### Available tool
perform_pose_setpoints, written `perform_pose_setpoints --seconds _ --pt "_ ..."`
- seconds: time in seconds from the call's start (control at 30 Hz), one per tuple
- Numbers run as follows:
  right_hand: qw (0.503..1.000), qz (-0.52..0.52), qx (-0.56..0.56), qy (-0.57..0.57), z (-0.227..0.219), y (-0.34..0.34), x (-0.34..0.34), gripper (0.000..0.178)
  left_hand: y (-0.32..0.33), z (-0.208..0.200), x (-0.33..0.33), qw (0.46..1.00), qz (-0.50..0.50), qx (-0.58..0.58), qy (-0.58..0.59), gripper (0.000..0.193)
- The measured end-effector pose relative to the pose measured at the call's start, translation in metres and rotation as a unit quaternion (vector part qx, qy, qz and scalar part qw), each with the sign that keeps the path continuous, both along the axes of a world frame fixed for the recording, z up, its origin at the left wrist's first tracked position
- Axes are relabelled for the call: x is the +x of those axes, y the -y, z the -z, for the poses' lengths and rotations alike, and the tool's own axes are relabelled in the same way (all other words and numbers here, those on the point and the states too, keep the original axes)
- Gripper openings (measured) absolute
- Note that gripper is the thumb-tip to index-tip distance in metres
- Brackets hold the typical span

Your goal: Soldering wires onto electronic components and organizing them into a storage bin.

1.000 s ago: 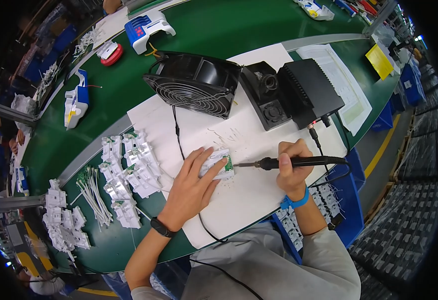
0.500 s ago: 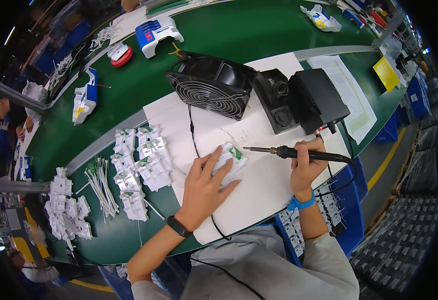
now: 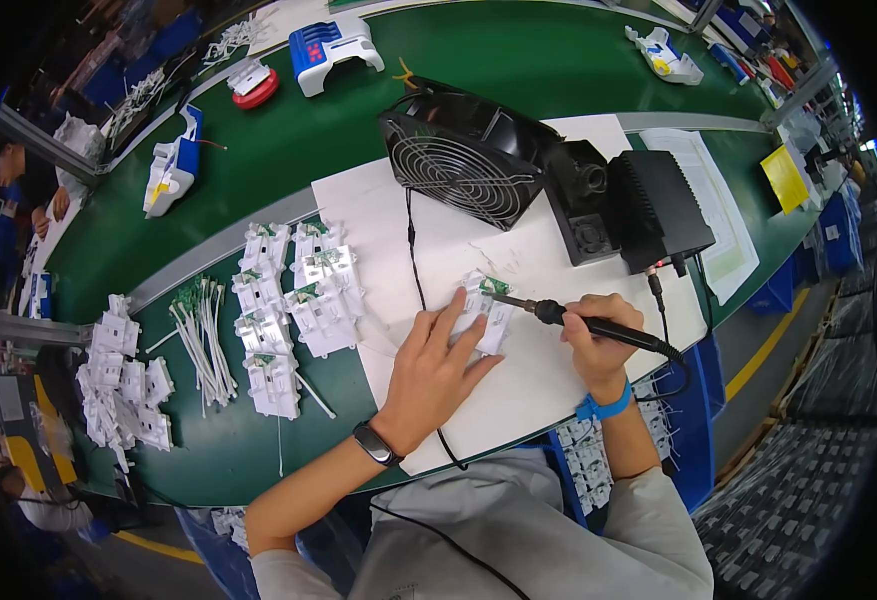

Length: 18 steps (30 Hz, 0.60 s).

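Note:
A white plastic housing (image 3: 496,325) with a small green circuit board (image 3: 495,286) at its far end lies on the white sheet (image 3: 538,390). My left hand (image 3: 430,375) holds it steady, fingertips on its left side and top and the thumb by its near edge. A black soldering iron (image 3: 550,313) sits pen-like in my right hand (image 3: 603,342). Its metal tip points left and reaches the circuit board; whether it touches cannot be made out. The iron's cord runs back to a black soldering station (image 3: 660,205).
Beyond the housing stands a black fan (image 3: 468,155), beside a black iron stand (image 3: 580,205). To the left lie rows of white housings (image 3: 273,330), white cables with green boards (image 3: 203,340) and a housing pile (image 3: 123,385). A blue bin (image 3: 693,430) holds more housings below the table edge.
The soldering iron's tip has come down and left, from beside the housing to its circuit board. The housing shows more between my left fingers, and the whole view has shifted slightly.

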State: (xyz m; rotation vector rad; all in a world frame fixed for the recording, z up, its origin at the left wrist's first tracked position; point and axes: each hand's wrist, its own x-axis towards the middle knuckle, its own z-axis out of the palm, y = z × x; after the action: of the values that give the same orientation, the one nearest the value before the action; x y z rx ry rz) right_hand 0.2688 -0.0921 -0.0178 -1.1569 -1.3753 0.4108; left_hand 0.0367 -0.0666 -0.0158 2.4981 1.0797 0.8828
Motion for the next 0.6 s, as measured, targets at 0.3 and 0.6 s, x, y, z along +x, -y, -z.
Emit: perform_pose_setpoints --seconds 0.3,0.6 --pt "0.999 0.015 -0.001 0.041 0.0032 -0.0001 -0.0018 0.021 0.0004 0.0039 0.0009 1.000 -0.001 0.008 0.015 0.045" --pt "0.993 0.043 -0.011 0.105 -0.0048 0.0050 -0.0088 0.017 -0.0005 0.0055 0.0011 1.000 -0.002 0.006 0.016 0.046"
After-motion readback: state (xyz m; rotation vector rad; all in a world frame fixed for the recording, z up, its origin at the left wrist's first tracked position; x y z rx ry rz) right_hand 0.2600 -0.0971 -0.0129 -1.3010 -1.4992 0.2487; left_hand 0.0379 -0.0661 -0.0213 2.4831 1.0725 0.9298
